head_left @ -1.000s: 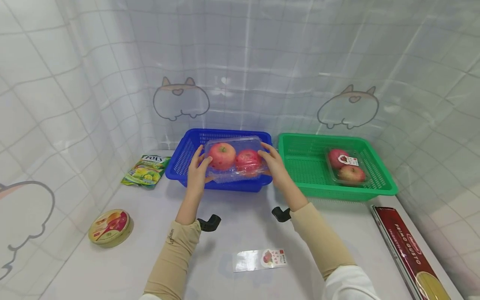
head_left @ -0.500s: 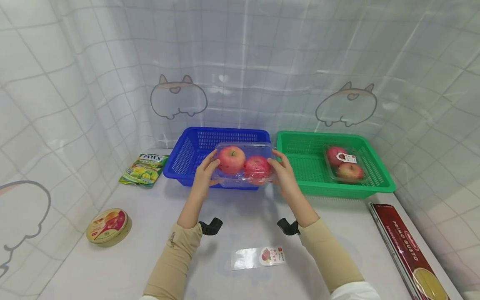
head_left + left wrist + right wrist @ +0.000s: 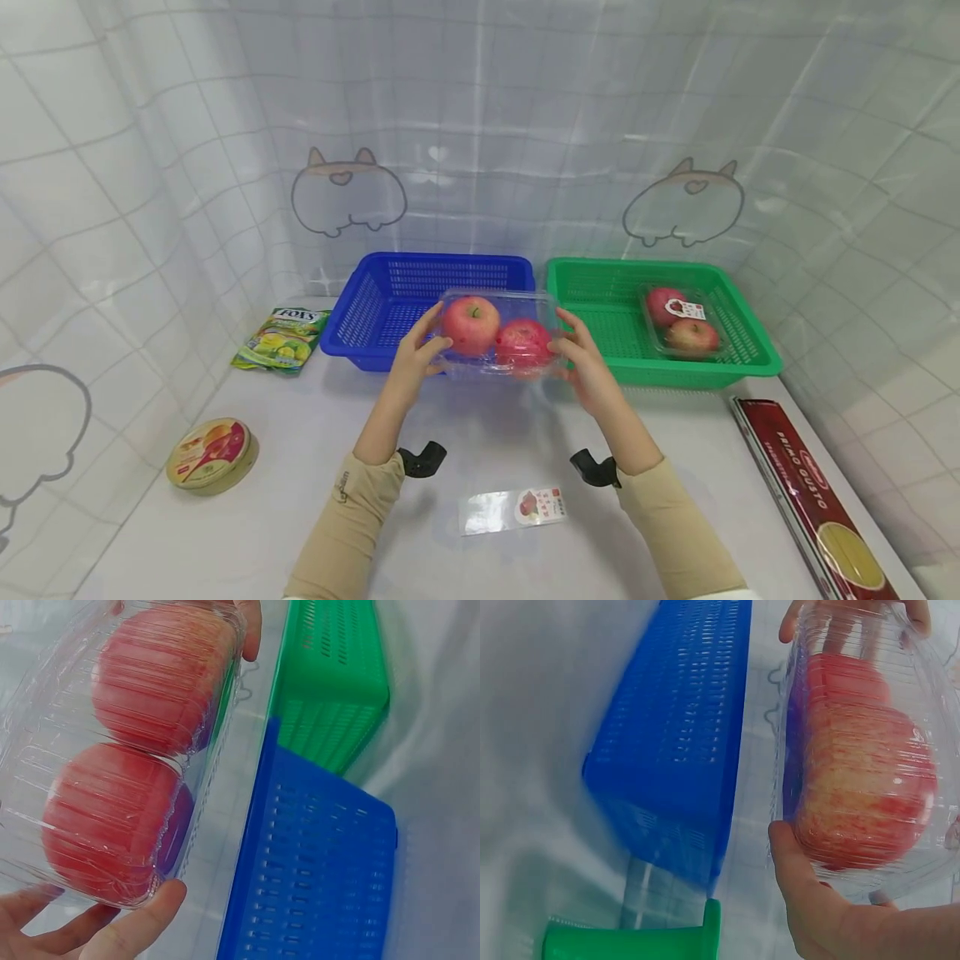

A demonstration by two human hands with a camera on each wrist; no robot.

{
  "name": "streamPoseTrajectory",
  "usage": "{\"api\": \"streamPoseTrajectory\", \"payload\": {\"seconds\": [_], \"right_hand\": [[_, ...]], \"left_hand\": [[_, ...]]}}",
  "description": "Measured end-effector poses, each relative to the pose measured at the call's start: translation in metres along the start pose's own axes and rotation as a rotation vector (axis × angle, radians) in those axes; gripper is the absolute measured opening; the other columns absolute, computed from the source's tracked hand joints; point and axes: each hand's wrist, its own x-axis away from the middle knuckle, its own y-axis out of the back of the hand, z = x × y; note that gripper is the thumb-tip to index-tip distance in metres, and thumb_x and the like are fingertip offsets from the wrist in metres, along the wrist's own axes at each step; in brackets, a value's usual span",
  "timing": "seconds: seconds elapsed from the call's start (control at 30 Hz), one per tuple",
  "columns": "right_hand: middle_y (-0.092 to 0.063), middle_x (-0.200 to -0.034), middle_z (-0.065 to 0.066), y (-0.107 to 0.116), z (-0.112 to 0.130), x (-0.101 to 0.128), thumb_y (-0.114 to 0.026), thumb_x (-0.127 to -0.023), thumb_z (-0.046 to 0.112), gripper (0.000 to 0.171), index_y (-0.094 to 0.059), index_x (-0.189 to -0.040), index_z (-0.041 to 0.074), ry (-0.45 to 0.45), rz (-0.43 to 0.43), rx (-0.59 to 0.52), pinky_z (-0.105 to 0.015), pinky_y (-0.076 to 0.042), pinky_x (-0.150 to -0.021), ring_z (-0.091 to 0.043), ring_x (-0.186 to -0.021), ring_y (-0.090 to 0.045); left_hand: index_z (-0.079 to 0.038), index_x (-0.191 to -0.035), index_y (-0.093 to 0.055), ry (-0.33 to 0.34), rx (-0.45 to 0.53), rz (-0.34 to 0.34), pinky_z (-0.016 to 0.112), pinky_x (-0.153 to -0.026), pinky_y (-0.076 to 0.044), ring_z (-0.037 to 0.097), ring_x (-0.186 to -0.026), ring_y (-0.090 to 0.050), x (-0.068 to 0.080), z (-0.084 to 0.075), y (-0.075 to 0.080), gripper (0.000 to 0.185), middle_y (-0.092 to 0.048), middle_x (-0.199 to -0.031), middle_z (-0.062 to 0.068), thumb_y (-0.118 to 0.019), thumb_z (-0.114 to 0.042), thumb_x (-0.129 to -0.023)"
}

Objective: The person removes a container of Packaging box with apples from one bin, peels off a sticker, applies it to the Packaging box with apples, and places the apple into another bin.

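Between both hands a clear plastic clamshell box is held up, with two red apples inside. My left hand grips its left end, thumb on the near side. At the right end my right hand grips it the same way. In the left wrist view the apples show through the ribbed plastic. Behind the box in the head view is the blue basket. The green basket to its right holds another boxed pair of apples, with a label strip on it.
A label strip lies on the table in front. On the left are a green candy bag and a round tin. A long red spaghetti box lies along the right. A patterned curtain surrounds the table.
Both hands have brought the clamshell box of apples rightward and nearer, from over the blue basket to its front right edge. The baskets and label strip have stayed where they were.
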Motion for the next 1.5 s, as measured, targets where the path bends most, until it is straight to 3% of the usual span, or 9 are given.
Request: {"api": "streamPoseTrajectory", "payload": {"seconds": [0.23, 0.43, 0.77, 1.0, 1.23, 1.4, 1.5], "right_hand": [[-0.015, -0.145, -0.018, 0.003, -0.005, 0.011, -0.048, -0.084, 0.005, 0.071, -0.016, -0.147, 0.016, 0.01, 0.017, 0.043, -0.051, -0.031, -0.1, -0.033, -0.127, -0.028], [-0.014, -0.147, -0.018, 0.005, -0.011, 0.021, -0.048, -0.083, 0.005, 0.073, -0.016, -0.147, 0.016, -0.011, 0.006, 0.072, -0.053, -0.028, -0.103, -0.033, -0.126, -0.029], [-0.018, -0.144, -0.018, 0.012, -0.022, 0.039, -0.046, -0.082, 0.003, 0.07, -0.019, -0.146, 0.015, -0.026, -0.011, 0.086, -0.038, -0.038, -0.092, -0.032, -0.122, -0.033], [-0.017, -0.144, -0.021, 0.02, -0.03, 0.057, -0.046, -0.082, 0.004, 0.07, -0.018, -0.145, 0.014, -0.03, 0.005, 0.101, -0.032, -0.04, -0.087, -0.033, -0.123, -0.03], [-0.021, -0.141, -0.022, 0.024, -0.045, 0.071, -0.048, -0.08, 0.004, 0.071, -0.018, -0.145, 0.011, -0.058, 0.019, 0.086, -0.031, -0.042, -0.085, -0.033, -0.118, -0.034], [-0.022, -0.142, -0.025, 0.027, -0.059, 0.073, -0.05, -0.08, 0.002, 0.073, -0.019, -0.145, 0.009, -0.086, 0.007, 0.058, -0.03, -0.043, -0.082, -0.023, -0.108, -0.044], [-0.024, -0.142, -0.026, 0.029, -0.066, 0.072, -0.05, -0.079, 0.001, 0.073, -0.02, -0.145, 0.008, -0.1, -0.006, 0.041, -0.029, -0.044, -0.08, -0.017, -0.101, -0.048]], "left_hand": [[-0.014, -0.145, -0.029, -0.006, 0.022, 0.004, 0.056, -0.093, -0.04, 0.037, -0.128, -0.035, 0.007, 0.004, -0.003, 0.065, -0.029, -0.147, 0.015, -0.048, -0.009, -0.083], [-0.013, -0.144, -0.03, 0.001, 0.033, 0.001, 0.051, -0.089, -0.045, 0.036, -0.121, -0.042, 0.017, 0.008, -0.008, 0.066, -0.031, -0.144, 0.017, -0.046, -0.005, -0.08], [-0.008, -0.143, -0.03, -0.001, 0.031, 0.01, 0.045, -0.086, -0.048, 0.037, -0.119, -0.044, 0.034, 0.019, -0.018, 0.069, -0.033, -0.14, 0.021, -0.047, -0.003, -0.077], [-0.007, -0.143, -0.03, -0.042, -0.006, 0.027, 0.039, -0.086, -0.047, 0.041, -0.12, -0.043, 0.05, 0.028, -0.025, 0.069, -0.033, -0.14, 0.023, -0.049, -0.003, -0.076], [-0.004, -0.143, -0.028, -0.016, 0.005, 0.038, 0.034, -0.085, -0.048, 0.043, -0.124, -0.039, 0.069, 0.046, -0.031, 0.072, -0.029, -0.143, 0.025, -0.05, -0.002, -0.074], [0.0, -0.143, -0.027, -0.029, -0.017, 0.038, 0.045, -0.103, -0.033, 0.043, -0.13, -0.03, 0.073, 0.061, -0.035, 0.072, -0.028, -0.144, 0.027, -0.05, 0.0, -0.075], [-0.001, -0.145, -0.025, -0.003, -0.029, 0.038, 0.049, -0.105, -0.027, 0.042, -0.133, -0.026, 0.072, 0.069, -0.037, 0.073, -0.025, -0.145, 0.027, -0.05, 0.0, -0.076]]}}
